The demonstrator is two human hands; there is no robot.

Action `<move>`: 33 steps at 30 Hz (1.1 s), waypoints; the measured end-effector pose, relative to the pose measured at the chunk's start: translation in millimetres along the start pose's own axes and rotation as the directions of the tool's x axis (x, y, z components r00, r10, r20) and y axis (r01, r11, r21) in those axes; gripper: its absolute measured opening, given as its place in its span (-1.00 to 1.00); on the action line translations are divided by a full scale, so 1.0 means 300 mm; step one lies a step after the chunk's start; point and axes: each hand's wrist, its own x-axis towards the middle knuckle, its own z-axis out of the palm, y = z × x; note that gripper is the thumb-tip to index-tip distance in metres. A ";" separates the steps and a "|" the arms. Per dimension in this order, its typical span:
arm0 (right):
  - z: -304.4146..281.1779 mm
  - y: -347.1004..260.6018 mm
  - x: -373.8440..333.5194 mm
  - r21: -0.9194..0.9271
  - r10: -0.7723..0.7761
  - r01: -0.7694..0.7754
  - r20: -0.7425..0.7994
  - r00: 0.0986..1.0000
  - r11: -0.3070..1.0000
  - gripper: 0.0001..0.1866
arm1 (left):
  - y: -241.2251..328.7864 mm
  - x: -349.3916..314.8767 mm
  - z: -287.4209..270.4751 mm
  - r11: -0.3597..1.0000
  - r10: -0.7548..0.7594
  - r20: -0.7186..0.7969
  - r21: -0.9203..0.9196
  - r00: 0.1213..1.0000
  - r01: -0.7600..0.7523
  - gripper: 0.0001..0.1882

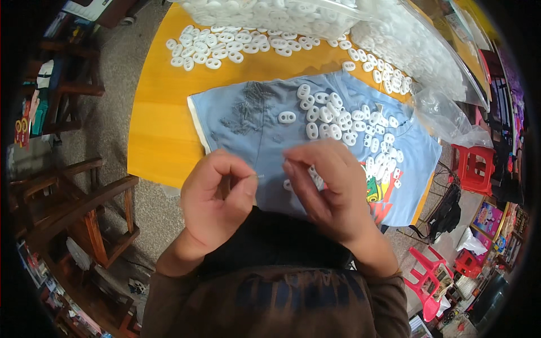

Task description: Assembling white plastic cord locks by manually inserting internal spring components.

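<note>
Over the near edge of a blue T-shirt (242,132), which lies spread on a yellow-topped table (155,124), I hold both hands up, a little apart. My left hand (220,200) is curled, thumb and forefinger pinched together; anything at the tips is too small to name. My right hand (332,188) is slightly blurred, with its fingers bent toward the thumb in a pinch, and I cannot make out what is in it. Small white oval plastic pieces with two holes (335,115) lie heaped on the shirt, some partly hidden behind my right hand. One such piece (287,117) lies apart, left of the heap.
More white pieces (208,44) are scattered along the table's far side. Behind them stand a clear container (270,17) and a large clear bag (411,42), both full of them. Wooden furniture (84,203) is at left, red plastic stools (473,169) at right.
</note>
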 end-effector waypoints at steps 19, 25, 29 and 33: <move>-0.076 -0.083 -0.380 0.853 0.367 -0.423 0.305 0.879 0.306 -0.88 | 0.005 -0.224 0.126 0.851 0.419 0.384 0.148 0.823 -0.503 -0.76; -0.098 -0.115 -0.475 0.899 0.434 -0.384 0.267 0.860 0.210 -0.92 | 0.044 -0.367 0.155 0.999 0.043 0.313 -0.007 0.949 -0.043 -0.76; -0.101 -0.130 -0.516 0.929 0.407 -0.320 0.223 0.886 0.188 -0.92 | 0.050 -0.400 0.162 0.999 -0.015 0.367 -0.021 0.930 0.024 -0.74; -0.108 -0.143 -0.536 0.928 0.382 -0.307 0.211 0.900 0.211 -0.92 | 0.059 -0.421 0.166 0.996 0.043 0.399 -0.089 0.916 -0.008 -0.74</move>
